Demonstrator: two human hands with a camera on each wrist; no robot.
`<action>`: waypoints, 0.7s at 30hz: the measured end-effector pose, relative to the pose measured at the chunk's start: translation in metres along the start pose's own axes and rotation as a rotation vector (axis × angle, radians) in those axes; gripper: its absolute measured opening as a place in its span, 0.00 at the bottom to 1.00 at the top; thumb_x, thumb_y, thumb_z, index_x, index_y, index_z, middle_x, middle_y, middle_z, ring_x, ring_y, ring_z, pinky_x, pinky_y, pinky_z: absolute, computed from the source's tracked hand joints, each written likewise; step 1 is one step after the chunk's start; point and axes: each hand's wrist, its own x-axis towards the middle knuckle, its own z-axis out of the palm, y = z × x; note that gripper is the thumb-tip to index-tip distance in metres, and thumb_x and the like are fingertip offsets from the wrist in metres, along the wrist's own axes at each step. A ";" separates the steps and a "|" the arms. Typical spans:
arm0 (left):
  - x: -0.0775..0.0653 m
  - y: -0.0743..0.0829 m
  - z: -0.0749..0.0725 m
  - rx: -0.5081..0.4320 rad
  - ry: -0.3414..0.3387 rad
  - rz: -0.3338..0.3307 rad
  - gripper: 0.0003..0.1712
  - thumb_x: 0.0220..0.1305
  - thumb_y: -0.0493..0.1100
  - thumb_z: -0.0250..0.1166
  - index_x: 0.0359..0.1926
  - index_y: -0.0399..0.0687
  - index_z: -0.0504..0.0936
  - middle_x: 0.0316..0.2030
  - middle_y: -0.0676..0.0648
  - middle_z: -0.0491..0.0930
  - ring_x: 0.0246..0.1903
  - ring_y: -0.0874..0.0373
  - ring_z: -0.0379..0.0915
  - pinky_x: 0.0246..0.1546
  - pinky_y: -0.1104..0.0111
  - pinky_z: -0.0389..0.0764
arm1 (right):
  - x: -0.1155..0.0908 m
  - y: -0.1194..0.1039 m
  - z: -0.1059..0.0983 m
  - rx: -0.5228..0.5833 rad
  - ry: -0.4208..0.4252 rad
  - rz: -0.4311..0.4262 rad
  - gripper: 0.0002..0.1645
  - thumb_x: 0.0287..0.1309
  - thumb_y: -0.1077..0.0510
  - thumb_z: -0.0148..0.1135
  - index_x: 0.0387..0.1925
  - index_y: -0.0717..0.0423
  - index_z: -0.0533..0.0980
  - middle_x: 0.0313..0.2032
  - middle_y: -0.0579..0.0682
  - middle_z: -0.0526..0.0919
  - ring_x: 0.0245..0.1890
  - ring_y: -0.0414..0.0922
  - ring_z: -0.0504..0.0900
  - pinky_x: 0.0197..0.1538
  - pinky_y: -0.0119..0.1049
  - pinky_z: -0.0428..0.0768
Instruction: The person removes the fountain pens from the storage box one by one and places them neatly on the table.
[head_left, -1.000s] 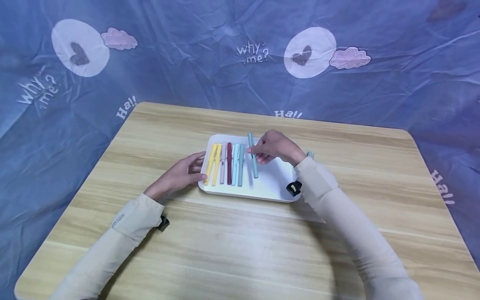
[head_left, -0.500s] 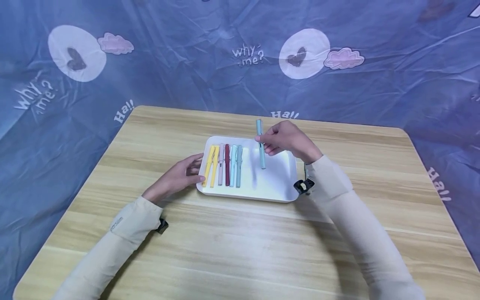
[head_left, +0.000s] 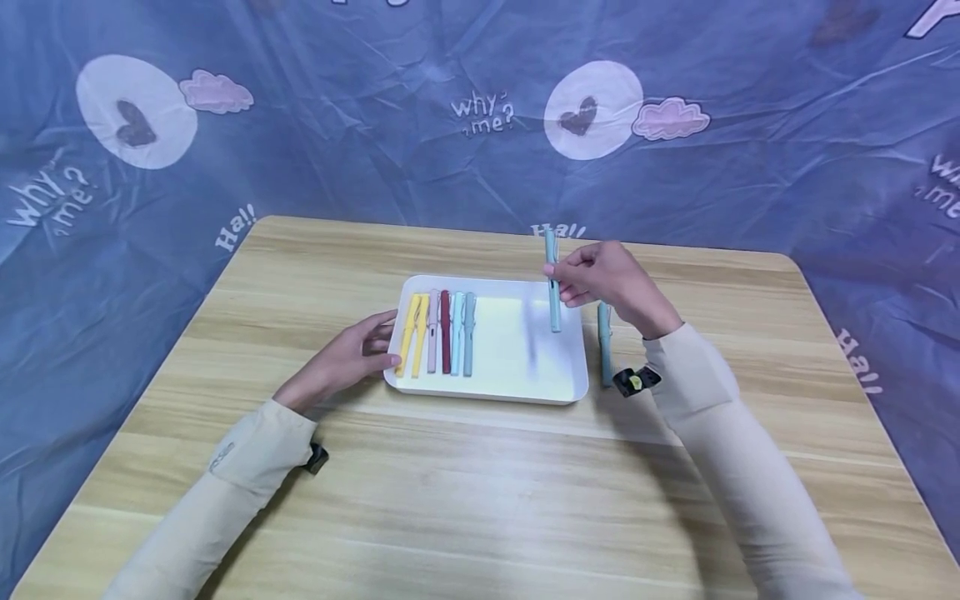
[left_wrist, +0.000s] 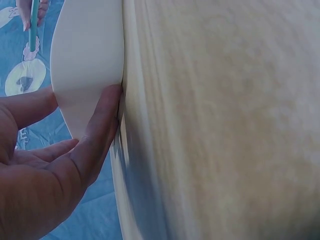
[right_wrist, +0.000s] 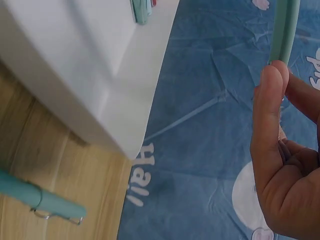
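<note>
My right hand pinches a light teal pen between thumb and fingers, raised over the right end of a white tray. In the right wrist view, the fingertips grip that pen's lower part. Inside the tray, at its left, lies a row of capped pens: yellow ones, a lilac one, a dark red one, a light blue one and a grey-teal one. The tray's left end is gripped by my left hand, its thumb at the rim and its fingers along the outer wall.
Another teal pen lies on the wooden table, just right of the tray and partly beneath my right wrist. A blue printed cloth hangs behind the table. Each wrist carries a small black camera mount.
The right hand has lifted the teal pen from beside the row and carried it right, to above the tray's right end. The table pen has come into fuller view. The left hand stays on the tray.
</note>
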 end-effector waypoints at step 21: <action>0.000 0.002 0.001 -0.015 0.007 0.002 0.46 0.72 0.32 0.65 0.82 0.37 0.49 0.74 0.32 0.63 0.69 0.37 0.67 0.63 0.54 0.78 | -0.017 0.028 -0.043 0.021 0.064 0.043 0.27 0.68 0.50 0.71 0.51 0.71 0.77 0.29 0.46 0.85 0.28 0.39 0.86 0.42 0.38 0.89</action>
